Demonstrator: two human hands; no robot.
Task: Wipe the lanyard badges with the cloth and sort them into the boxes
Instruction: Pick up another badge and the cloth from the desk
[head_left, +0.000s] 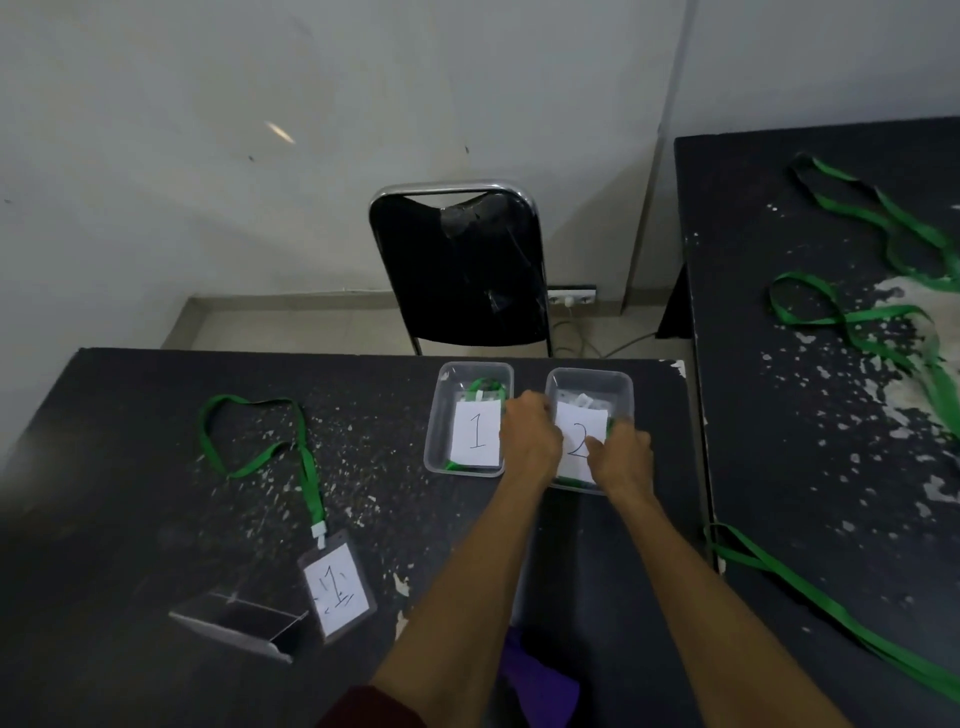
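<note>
Two clear plastic boxes stand at the far edge of the dark table. The left box holds a badge marked 1 with green strap. The right box holds a badge marked 2. My left hand and my right hand both reach into the right box and press on the badge marked 2 and its green lanyard. Another badge marked 1 lies on the table at the near left, its green lanyard spread out behind it. A purple cloth lies under my arms.
A small dark open box sits beside the near-left badge. A black chair stands behind the table. A second dark table at the right carries several loose green lanyards; one strap trails toward the gap.
</note>
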